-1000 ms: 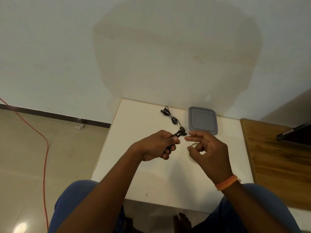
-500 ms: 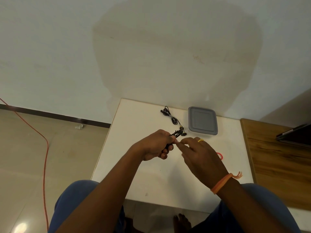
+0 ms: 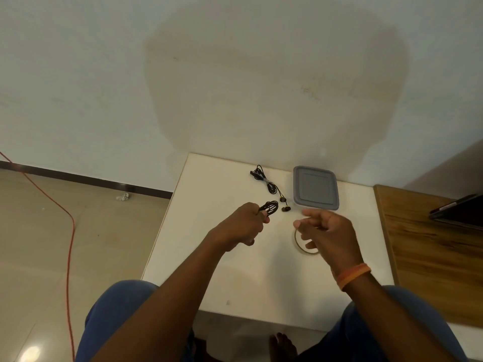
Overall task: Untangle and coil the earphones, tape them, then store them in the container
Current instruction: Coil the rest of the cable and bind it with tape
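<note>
Head view: tape ring [image 3: 300,244] half-hidden under right hand [image 3: 329,231]; container [image 3: 315,188] lidded.

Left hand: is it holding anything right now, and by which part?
Yes: the left hand grips the coiled earphones by one end of the coil; the loops stick out past the fingers.

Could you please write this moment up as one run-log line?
left hand: grip shut on coiled earphones | right hand: open, over tape roll | container: lid on | second earphones: on table
</note>
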The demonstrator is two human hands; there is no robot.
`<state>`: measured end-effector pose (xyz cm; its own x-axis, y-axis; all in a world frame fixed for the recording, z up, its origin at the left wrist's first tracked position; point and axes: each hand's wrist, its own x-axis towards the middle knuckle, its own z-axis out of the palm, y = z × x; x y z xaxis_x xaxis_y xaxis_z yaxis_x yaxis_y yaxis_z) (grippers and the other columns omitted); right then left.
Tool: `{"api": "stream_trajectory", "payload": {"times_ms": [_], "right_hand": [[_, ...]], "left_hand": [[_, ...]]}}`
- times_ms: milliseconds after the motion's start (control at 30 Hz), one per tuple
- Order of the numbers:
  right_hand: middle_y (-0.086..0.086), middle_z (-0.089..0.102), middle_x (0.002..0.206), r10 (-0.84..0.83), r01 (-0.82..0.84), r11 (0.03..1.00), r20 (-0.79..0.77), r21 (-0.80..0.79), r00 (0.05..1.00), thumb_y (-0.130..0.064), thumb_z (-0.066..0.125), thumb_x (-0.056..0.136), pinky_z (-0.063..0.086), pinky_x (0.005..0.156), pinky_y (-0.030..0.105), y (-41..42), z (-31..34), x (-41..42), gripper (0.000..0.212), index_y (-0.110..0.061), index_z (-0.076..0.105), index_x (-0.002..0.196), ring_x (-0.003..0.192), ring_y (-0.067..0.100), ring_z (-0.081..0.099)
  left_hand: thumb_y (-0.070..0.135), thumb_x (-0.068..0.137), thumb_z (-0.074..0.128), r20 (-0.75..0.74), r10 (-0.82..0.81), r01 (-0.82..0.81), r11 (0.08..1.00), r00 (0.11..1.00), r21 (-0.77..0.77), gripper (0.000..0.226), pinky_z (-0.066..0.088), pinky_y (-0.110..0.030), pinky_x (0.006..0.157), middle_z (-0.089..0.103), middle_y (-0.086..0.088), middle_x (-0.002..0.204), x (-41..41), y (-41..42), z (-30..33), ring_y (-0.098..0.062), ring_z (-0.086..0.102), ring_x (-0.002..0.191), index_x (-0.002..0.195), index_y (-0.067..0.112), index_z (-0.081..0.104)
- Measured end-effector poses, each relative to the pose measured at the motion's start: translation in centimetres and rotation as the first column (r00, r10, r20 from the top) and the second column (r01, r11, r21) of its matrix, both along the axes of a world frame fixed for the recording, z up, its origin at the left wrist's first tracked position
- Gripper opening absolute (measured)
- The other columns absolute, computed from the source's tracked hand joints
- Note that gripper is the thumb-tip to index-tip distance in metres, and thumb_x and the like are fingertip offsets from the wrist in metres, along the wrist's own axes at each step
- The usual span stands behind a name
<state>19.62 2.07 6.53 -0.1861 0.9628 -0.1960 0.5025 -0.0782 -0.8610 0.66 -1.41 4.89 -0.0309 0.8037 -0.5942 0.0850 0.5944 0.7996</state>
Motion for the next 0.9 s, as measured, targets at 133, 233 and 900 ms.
{"api": "stream_trajectory", "payload": {"times_ms": [133,233,900], "right_hand": [[-0.007,0.065,0.097,-0.051,-0.004,0.947,0.161,0.322,0.986,-0.016,0.076,0.08,0.048,0.064,0.013,0.0,0.7,-0.6,0.041,-0.016,0.061,0.118,0.076,0.008,0.063],[-0.008,0.064,0.098,0.061,-0.177,0.853,0.242,0.491,0.968,-0.013,0.075,0.081,0.05,0.066,0.017,-1.1,0.5,-1.7,0.039,-0.014,0.061,0.116,0.075,0.008,0.061],[0.016,0.069,0.071,0.073,-0.607,0.403,0.637,0.685,0.768,-0.013,0.077,0.071,0.055,0.064,0.034,-1.8,-1.5,-2.1,0.031,0.0,0.072,0.099,0.062,0.028,0.064]], "left_hand": [[0.019,0.105,0.041,0.101,-0.077,0.084,0.994,0.992,-0.067,0.015,0.032,-0.023,0.051,0.042,-0.001,0.075,1.2,-0.2,0.1,-0.011,0.032,0.058,0.094,0.011,0.049],[0.024,0.105,0.042,0.212,-0.124,0.145,0.986,0.969,-0.083,0.019,0.034,-0.021,0.05,0.04,-0.002,0.075,1.5,-0.4,0.4,-0.011,0.03,0.058,0.089,0.013,0.041],[0.008,0.099,0.039,0.204,-0.114,0.121,0.992,0.972,-0.02,0.023,0.028,-0.022,0.045,0.04,-0.004,0.063,1.7,-0.6,1.2,-0.011,0.027,0.048,0.099,0.002,0.062]]}}
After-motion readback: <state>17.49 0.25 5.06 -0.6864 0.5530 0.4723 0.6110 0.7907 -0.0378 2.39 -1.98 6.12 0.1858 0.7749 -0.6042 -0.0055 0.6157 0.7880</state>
